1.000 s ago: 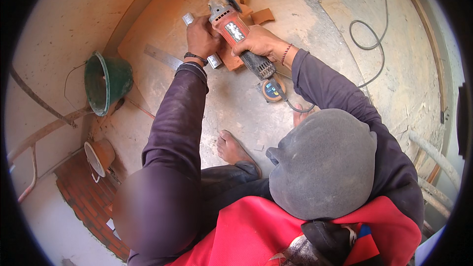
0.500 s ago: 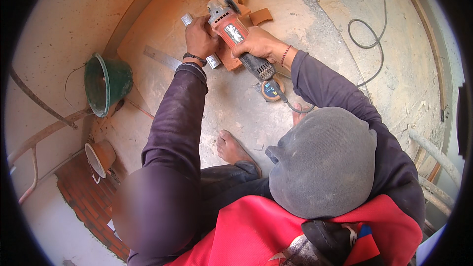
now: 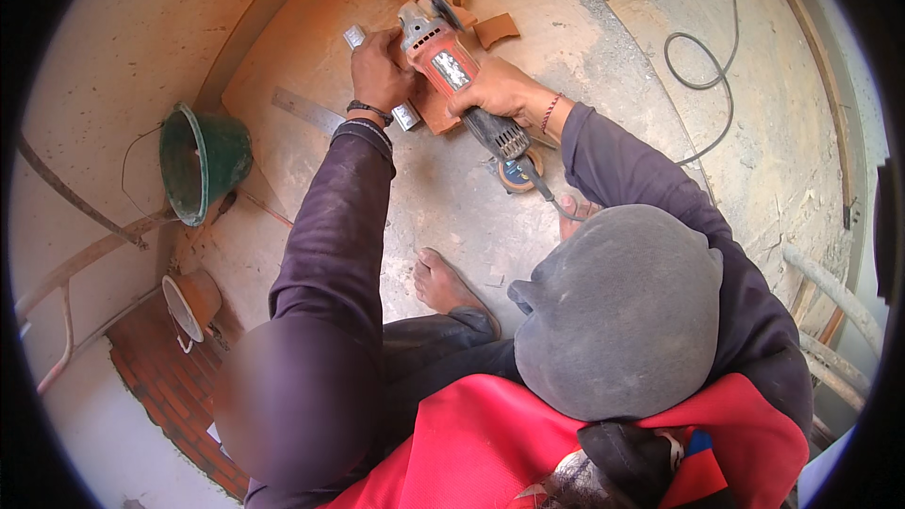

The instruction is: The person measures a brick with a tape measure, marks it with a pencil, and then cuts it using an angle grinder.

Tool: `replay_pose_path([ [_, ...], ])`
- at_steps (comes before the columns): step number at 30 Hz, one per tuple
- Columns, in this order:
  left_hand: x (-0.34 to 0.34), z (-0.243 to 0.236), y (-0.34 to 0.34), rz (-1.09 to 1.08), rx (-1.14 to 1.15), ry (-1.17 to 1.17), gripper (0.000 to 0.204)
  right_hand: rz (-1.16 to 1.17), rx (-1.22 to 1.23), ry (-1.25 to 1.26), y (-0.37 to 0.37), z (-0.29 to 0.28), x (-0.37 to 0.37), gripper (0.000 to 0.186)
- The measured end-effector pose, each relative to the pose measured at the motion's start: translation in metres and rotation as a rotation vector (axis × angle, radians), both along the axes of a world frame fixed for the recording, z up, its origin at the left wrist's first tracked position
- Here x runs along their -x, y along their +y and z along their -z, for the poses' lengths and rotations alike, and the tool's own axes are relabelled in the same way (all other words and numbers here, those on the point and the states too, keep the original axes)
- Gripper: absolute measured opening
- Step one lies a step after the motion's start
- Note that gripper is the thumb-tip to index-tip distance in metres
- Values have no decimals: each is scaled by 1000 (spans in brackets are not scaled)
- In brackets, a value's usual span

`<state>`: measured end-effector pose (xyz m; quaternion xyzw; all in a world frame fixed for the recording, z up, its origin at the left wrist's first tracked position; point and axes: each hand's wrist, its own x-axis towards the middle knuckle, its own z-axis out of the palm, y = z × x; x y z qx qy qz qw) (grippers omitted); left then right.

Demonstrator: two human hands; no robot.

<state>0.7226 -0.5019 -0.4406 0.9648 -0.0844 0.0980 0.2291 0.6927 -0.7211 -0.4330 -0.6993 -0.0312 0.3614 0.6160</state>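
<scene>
My right hand [image 3: 500, 91] grips the red and black body of an angle grinder [image 3: 443, 61]. Its thin cutting disc [image 3: 440, 3] stands on edge at the far end, close to several terracotta pieces. Just left of the tool, my left hand [image 3: 380, 75] is closed over a silver metal bar [image 3: 406, 117], whose two ends stick out past the hand. Under the bar and grinder lies a terracotta tile [image 3: 438, 116], partly hidden. Orange dust hangs and lies beyond the hands. A round blue-and-orange tape measure [image 3: 517, 175] rests beneath the grinder's rear end.
A metal ruler [image 3: 307, 110] lies left of my left hand. Cut terracotta pieces [image 3: 496, 30] are scattered at the far side. A green bucket [image 3: 203, 165] and an orange bucket [image 3: 196, 302] stand at the left. The power cord [image 3: 721, 85] loops across the floor at right.
Both hands keep their holds. The left hand and the silver bar have shifted very slightly left and up in the picture; the grinder has barely moved.
</scene>
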Motion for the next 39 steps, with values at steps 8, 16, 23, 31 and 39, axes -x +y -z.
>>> replay_pose_path([
  [8, -1, 4, 7, 28, -66, -108, 49, -1, 15, 12, 4, -10, -4, 42],
  [16, -3, 5, 8, 51, -39, -116, 43, 23, -20, -30, 2, -9, 7, 37],
  [23, -2, 4, 5, -3, -17, -24, 41, 7, 37, 30, -2, -19, 11, 33],
  [31, -1, 3, 5, -6, -18, -21, 42, -6, 85, -8, 1, -14, 8, 34],
  [39, -1, 2, 6, -14, -14, 4, 47, -4, 100, -4, -1, -18, 11, 33],
])
